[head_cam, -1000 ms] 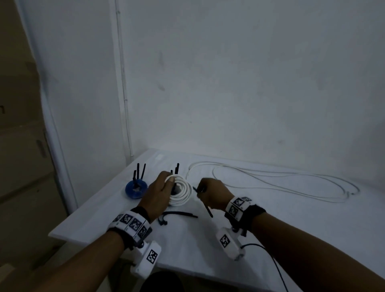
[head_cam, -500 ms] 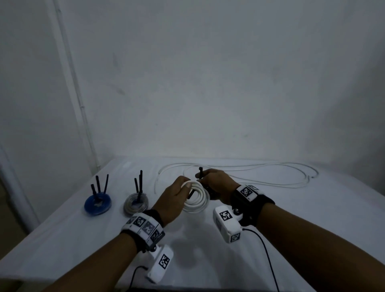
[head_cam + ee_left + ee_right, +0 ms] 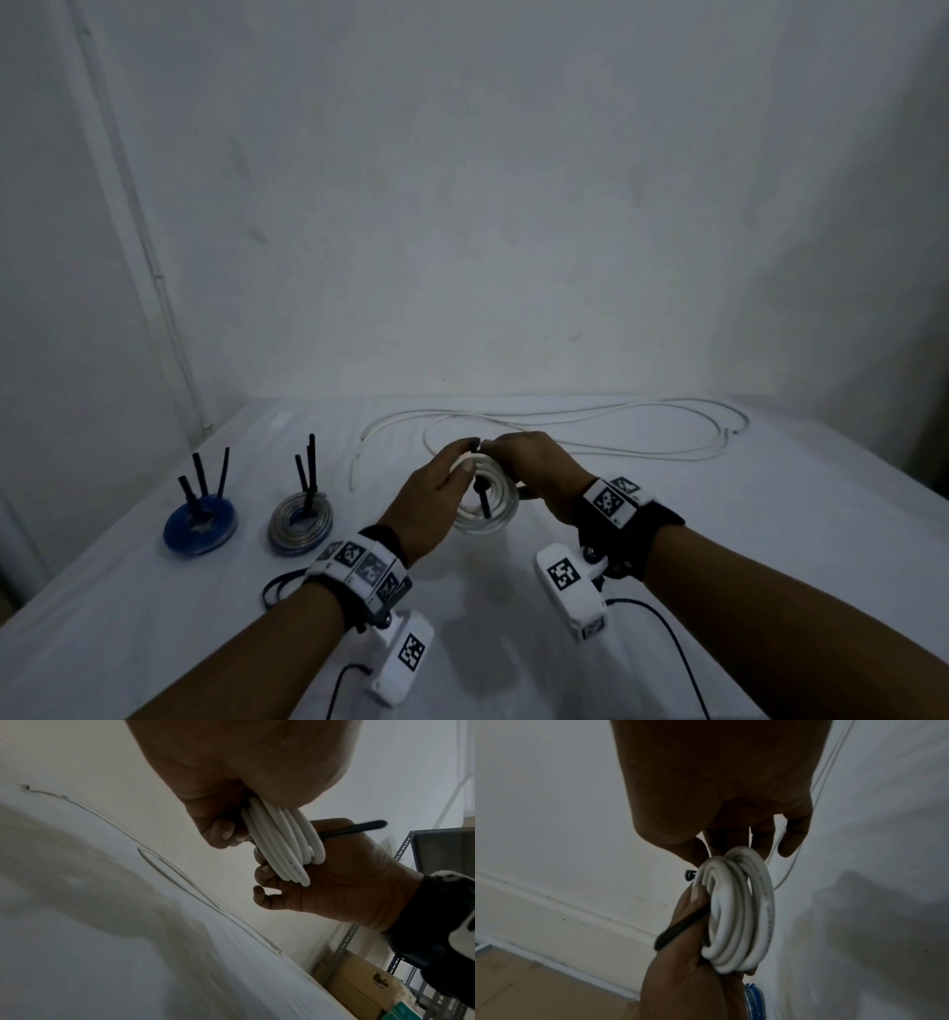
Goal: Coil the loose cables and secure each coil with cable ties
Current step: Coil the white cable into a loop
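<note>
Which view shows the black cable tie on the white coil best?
The right wrist view: the black cable tie lies along the left hand beside the white coil. The head view shows it small and dark inside the coil; the left wrist view shows only its tail.

black cable tie [image 3: 482,496] now threaded down through white coil [image 3: 490,509]

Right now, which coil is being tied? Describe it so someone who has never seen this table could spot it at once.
On the white table, three coils sit in a row near its front left. The blue coil and grey coil lie flat with black tie tails sticking up. The white coil is rightmost, the only one gripped between the left hand and right hand, a black cable tie threaded through it.
</note>
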